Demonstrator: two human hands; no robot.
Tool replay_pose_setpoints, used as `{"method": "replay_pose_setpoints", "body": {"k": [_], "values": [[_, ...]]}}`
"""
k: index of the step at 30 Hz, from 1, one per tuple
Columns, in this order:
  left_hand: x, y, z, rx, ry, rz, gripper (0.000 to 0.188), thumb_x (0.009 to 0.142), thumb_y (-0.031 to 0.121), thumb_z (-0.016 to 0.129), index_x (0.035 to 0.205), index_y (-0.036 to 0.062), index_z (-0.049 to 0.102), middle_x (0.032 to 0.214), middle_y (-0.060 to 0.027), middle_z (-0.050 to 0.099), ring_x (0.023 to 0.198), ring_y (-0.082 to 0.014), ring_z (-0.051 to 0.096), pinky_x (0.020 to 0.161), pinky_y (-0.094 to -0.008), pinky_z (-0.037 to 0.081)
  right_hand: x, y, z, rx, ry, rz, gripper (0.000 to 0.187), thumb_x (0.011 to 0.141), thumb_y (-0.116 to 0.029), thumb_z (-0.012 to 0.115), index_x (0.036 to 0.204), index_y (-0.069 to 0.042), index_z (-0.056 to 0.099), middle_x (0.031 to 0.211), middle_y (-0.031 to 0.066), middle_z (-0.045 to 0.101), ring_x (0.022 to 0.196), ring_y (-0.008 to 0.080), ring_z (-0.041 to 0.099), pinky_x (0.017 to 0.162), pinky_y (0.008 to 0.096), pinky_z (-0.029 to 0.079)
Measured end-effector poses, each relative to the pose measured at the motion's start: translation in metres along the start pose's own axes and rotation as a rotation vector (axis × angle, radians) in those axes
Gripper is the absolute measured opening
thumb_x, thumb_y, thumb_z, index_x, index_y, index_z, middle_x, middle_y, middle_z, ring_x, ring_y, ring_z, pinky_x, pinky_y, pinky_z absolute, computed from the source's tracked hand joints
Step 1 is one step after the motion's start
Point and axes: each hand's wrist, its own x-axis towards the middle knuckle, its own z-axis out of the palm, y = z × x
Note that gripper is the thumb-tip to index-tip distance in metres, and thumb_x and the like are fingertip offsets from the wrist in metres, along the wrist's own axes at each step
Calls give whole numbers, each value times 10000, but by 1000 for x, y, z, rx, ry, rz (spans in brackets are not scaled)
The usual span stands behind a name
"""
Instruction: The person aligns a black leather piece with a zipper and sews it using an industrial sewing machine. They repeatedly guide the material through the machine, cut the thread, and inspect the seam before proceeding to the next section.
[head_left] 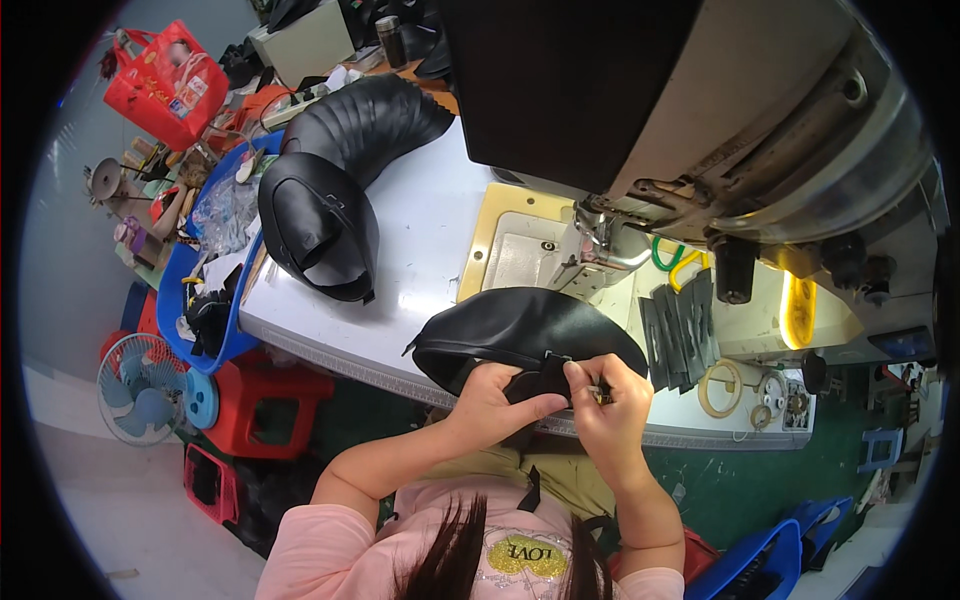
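A black leather-like bag (520,325) with a curved seam and a small metal buckle or zip pull lies at the table's front edge, below the sewing machine's needle area (600,240). My left hand (497,400) grips its near edge, thumb stretched toward the right. Beside it, my right hand (610,400) pinches the same edge near the metal piece. Something small and brassy (600,393) shows within the right hand's fingers; its kind is unclear. The fingertips behind the bag are hidden.
A row of nested black bags (350,130) rests on the table's left. Black strips (680,335), green scissor handles (662,254) and a tape roll (720,390) lie at right. The machine head (760,130) overhangs. Blue bins (195,300), a red stool (265,400) and a fan (143,388) stand left.
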Motion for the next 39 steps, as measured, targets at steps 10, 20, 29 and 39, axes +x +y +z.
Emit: {"method": "replay_pose_setpoints", "body": {"k": [10,20,29,39], "values": [[0,0,-1,-2,-25,18,187,758,133,664,850,-20,609,713,4,589,637,-31,487,556,-205,417,-2,1,1,-3,-10,1,137,682,10,667,670,-1,531,551,81,547,442,101,507,408,218,384],[0,-5,-10,49,33,-49,159,822,127,586,793,-28,606,662,16,578,602,-19,478,510,-192,384,0,1,-12,-81,86,-167,199,664,-51,711,723,-20,524,576,43,462,425,128,387,401,244,325],[24,17,-33,178,-96,17,188,801,119,602,929,-18,604,868,-28,615,768,-65,516,690,-231,426,27,12,-31,460,-438,333,191,735,-29,626,911,40,600,769,15,598,677,72,515,621,218,436],[66,42,-51,256,-66,-226,219,718,140,685,829,-37,618,717,-51,610,672,-88,532,628,-234,435,42,15,-16,584,-269,317,155,807,-104,599,901,19,608,771,7,601,688,77,516,639,224,433]]}}
